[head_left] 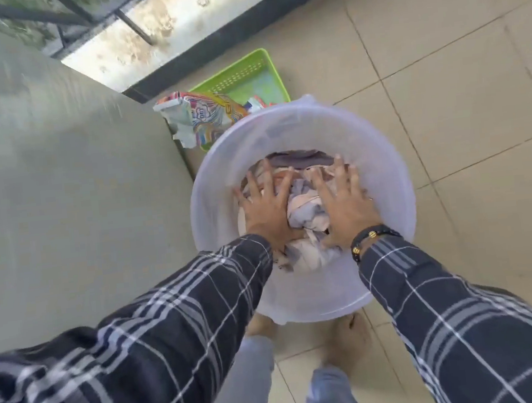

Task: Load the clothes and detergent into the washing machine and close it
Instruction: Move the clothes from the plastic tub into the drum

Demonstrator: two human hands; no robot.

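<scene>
A translucent white plastic tub stands on the tiled floor in front of my feet. Crumpled clothes in pale pink, grey and purple lie in its bottom. My left hand and my right hand are both inside the tub, fingers spread, lying flat on the clothes on either side of the pile. Neither hand has closed on any cloth. A colourful detergent bag leans just behind the tub's far left rim. The grey surface at the left may be the washing machine; its opening is not visible.
A green plastic basket sits on the floor behind the tub, against a black-edged step with a metal railing above. Beige floor tiles spread to the right. My bare feet stand close to the tub's near side.
</scene>
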